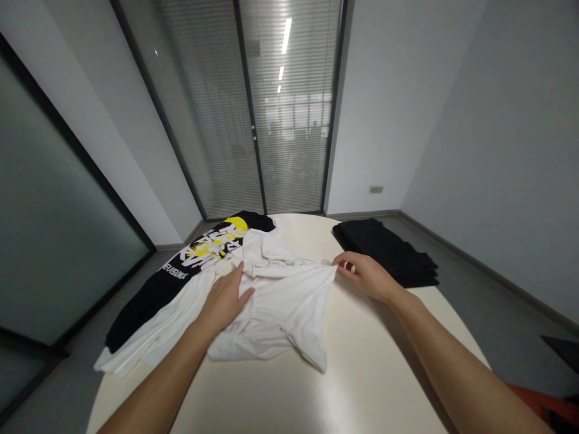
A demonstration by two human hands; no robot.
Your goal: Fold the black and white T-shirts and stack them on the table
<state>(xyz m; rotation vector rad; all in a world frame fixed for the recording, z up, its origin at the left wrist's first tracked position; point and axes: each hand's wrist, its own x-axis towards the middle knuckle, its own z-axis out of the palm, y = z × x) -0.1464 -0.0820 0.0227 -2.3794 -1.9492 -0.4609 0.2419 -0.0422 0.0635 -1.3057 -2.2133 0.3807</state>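
A white garment [284,301] lies rumpled on the pale table [362,361], one corner drawn out to the right. My right hand [357,271] pinches that corner between thumb and fingers, a little above the tabletop. On the garment's left part rests my left hand [228,298], its thumb and fingers apart, pressing on the cloth without gripping it. Beyond my left hand, a black garment [158,295] with a yellow and white print lies over other white cloth [149,343] along the table's left edge.
Folded black garments [384,250] are stacked at the table's right edge, beyond my right forearm. Something red [543,407] shows at the lower right. Glass panels with blinds [289,120] and grey walls stand behind the table.
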